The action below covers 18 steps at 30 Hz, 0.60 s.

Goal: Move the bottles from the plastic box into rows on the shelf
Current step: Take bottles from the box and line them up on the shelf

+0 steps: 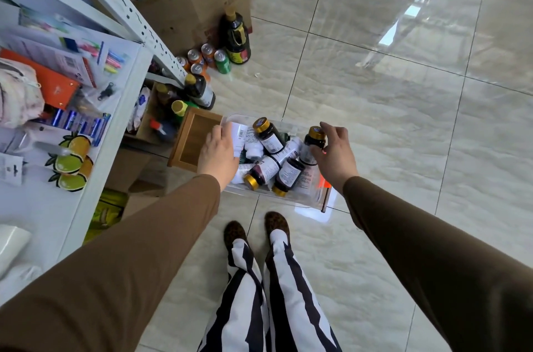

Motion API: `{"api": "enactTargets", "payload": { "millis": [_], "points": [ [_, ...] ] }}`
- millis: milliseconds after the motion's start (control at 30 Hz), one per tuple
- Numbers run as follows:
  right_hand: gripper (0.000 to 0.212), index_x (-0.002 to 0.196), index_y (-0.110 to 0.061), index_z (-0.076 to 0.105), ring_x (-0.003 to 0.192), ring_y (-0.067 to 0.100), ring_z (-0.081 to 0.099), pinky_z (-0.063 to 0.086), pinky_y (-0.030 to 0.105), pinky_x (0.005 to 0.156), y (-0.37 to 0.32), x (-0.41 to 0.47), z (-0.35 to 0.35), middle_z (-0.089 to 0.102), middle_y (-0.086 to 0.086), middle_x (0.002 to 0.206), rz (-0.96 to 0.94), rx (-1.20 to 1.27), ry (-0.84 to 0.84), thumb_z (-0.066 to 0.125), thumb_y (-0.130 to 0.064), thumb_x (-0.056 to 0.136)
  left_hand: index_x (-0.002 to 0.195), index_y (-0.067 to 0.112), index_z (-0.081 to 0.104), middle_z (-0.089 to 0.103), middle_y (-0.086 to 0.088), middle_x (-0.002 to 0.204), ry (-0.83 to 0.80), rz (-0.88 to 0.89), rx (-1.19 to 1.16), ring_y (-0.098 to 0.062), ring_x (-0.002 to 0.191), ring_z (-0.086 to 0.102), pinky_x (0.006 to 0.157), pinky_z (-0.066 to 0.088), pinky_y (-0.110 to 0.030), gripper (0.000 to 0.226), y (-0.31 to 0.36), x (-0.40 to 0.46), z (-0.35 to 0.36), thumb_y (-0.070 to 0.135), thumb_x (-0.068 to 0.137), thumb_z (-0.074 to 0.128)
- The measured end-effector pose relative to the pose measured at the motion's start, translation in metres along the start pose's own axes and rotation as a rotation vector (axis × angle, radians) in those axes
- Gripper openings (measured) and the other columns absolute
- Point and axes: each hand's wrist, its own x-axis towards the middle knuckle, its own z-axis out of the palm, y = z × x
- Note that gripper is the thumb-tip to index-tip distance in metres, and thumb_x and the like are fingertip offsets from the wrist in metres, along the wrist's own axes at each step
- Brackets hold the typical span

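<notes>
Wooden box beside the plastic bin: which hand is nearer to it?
Left. The left hand reaches into the bin right beside the wooden box; the right hand grips a gold-capped bottle at the bin's far side.

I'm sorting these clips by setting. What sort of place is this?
Probably a small shop or stockroom. A white metal shelf holds packaged goods, an open cardboard box of stock and drink cans sit on the tiled floor, and both hands reach into a clear plastic box of bottles.

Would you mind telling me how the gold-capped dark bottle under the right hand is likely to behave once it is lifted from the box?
The gold-capped bottle looks rigid, so it should keep its shape in the right hand. Its glossy sides may be a little slippery. Being round, it would probably roll if laid down, like the bottles lying in the plastic box.
</notes>
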Motion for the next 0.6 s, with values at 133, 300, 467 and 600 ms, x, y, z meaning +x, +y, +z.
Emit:
{"api": "enactTargets", "payload": {
  "millis": [133,300,467,600],
  "points": [
    [0.052,0.137,-0.017,0.045,0.101,0.030,0.058,0.048,0.035,0.085,-0.001,0.004,0.001,0.042,0.007,0.132,0.004,0.010,-0.003,0.062,-0.020,0.089,0.143,0.009,0.030,0.043,-0.014,0.126,0.041,-0.033,0.071,-0.031,0.112,0.045,0.090,0.044,-0.037,0.075,0.005,0.002,0.008,0.012,0.080,0.073],
    [0.042,0.123,-0.019,0.047,0.104,0.025,0.052,0.045,0.035,0.082,-0.002,0.005,-0.001,0.053,0.004,0.122,-0.006,0.008,0.002,0.067,-0.025,0.086,0.146,0.012,0.028,0.042,-0.015,0.138,0.072,-0.036,0.121,-0.034,0.125,0.040,0.103,0.039,-0.039,0.078,0.013,-0.005,0.018,0.010,0.080,0.071],
    [0.041,0.115,-0.024,0.042,0.101,0.024,0.049,0.043,0.035,0.075,-0.001,0.005,0.000,0.054,0.000,0.101,0.032,0.027,-0.017,0.068,-0.034,0.085,0.148,0.007,0.020,0.040,-0.019,0.141,0.081,-0.125,0.004,-0.035,0.132,0.036,0.113,0.031,-0.040,0.083,0.026,0.001,0.025,0.009,0.082,0.070],
    [0.047,0.127,-0.022,0.048,0.110,0.024,0.047,0.046,0.038,0.087,0.002,0.009,-0.001,0.058,0.003,0.118,0.007,-0.022,-0.046,0.066,-0.038,0.087,0.143,0.000,0.027,0.044,-0.020,0.136,0.071,-0.124,0.175,-0.032,0.124,0.040,0.107,0.032,-0.035,0.071,0.028,0.008,0.026,0.017,0.086,0.065]
  ]
}}
